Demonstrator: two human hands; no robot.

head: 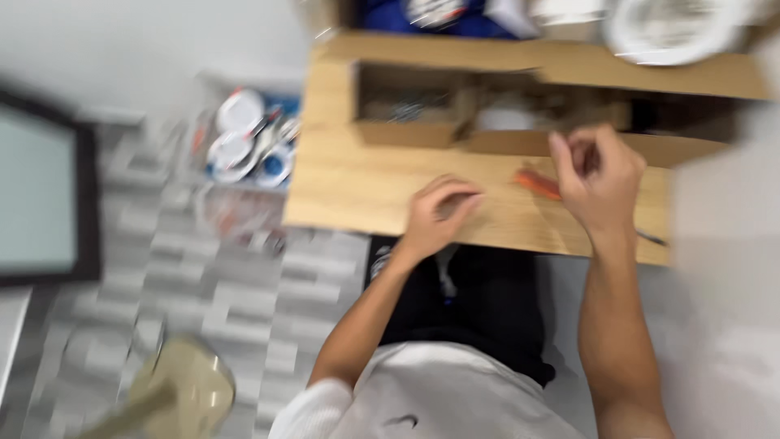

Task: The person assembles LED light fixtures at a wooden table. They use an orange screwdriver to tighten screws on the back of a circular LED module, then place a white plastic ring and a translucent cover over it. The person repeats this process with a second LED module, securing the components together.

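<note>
Blurry, so hedged: right hand (pixel 597 175) fingers curled above orange-handled tool (pixel 538 184), grip unclear; left hand (pixel 437 213) loosely cupped, seemingly empty, on wooden table (pixel 349 187)—better steady before picking.

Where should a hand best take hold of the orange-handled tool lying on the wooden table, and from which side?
Take the orange-handled tool by its orange handle, coming from above. It lies flat on the wooden table between the left hand and the right hand, with the handle end showing free. Its other end runs under the right hand. The picture is blurred, so its exact shape cannot be told.
</note>
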